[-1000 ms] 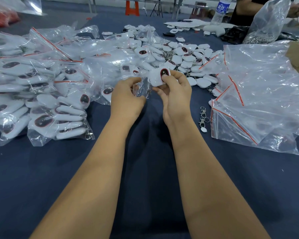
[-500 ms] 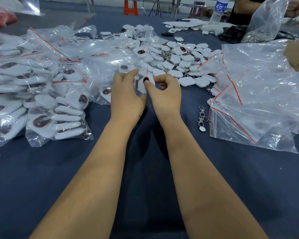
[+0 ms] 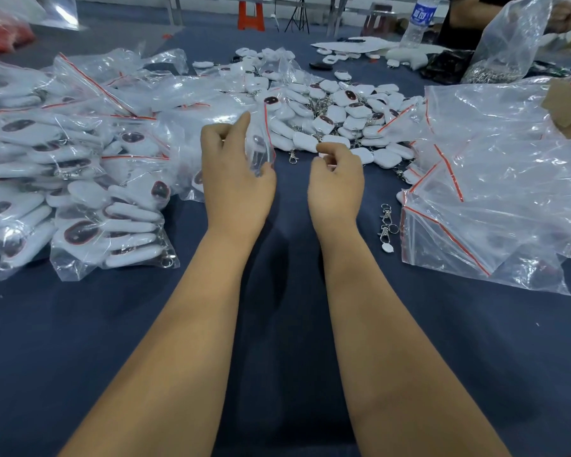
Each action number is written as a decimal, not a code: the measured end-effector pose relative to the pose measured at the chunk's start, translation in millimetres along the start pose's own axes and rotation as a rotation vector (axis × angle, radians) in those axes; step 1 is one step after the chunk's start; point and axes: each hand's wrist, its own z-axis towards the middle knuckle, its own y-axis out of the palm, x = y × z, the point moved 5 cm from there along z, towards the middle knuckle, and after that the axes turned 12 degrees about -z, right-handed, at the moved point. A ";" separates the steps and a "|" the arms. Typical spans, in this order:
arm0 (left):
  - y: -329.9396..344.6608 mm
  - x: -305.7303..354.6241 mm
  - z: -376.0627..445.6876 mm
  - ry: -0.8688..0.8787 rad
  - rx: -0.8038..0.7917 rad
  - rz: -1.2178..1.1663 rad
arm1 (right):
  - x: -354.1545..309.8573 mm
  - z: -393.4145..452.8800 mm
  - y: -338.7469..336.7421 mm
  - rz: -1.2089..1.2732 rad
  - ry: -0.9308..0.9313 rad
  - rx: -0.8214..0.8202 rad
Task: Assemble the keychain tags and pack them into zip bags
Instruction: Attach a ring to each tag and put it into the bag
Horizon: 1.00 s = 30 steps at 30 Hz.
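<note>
Keychain tags (image 3: 343,122) are lying in a loose white heap at the middle of the table (image 3: 277,324), just beyond both hands, too many and too overlapped for a true count; several dozen is my estimate.

Going from largest to smallest: the blue-covered table is carrying everything. On its left side a pile of filled zip bags (image 3: 80,179) is sitting, well over ten, each stuffed with tags. On the right, empty zip bags (image 3: 495,192) with red seal lines are stacking up in a slack mound; I cannot count them, since the clear film is blending together. Two loose metal clasps (image 3: 387,222) are lying near the right wrist, linked end to end with a small white tab.

The step in hand is packing, I judge. The left hand (image 3: 236,179) is pinching one small zip bag (image 3: 261,150) upright between thumb and curled fingers, and one tag is showing faintly inside it. The right hand (image 3: 335,183) is hovering apart from the bag, close to the near edge of the heap, fingers loosely curled; whether it is holding anything I cannot tell.

The next move is probably calling for the right hand to take another tag from the heap, while the left is keeping the bag's mouth spread wide.
</note>
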 end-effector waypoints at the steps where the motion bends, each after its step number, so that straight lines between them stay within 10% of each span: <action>1: -1.9 1.2 0.1 0.015 0.025 0.007 | 2.9 2.9 -2.3 -0.098 0.008 0.007; 7: -13.6 5.9 0.3 0.077 0.163 0.008 | 8.2 7.4 7.3 -0.493 -0.082 -0.166; 13: 11.0 -16.4 -2.6 -0.166 -0.174 0.046 | 9.6 3.1 20.5 -0.800 -0.171 -0.277; 19: 17.8 -26.0 -3.0 -0.211 -0.239 0.107 | -1.0 0.4 8.1 -0.611 -0.204 -0.053; 30: 3.4 -25.1 0.1 -0.224 -0.083 0.155 | -0.4 -1.0 9.6 -0.310 -0.142 -0.141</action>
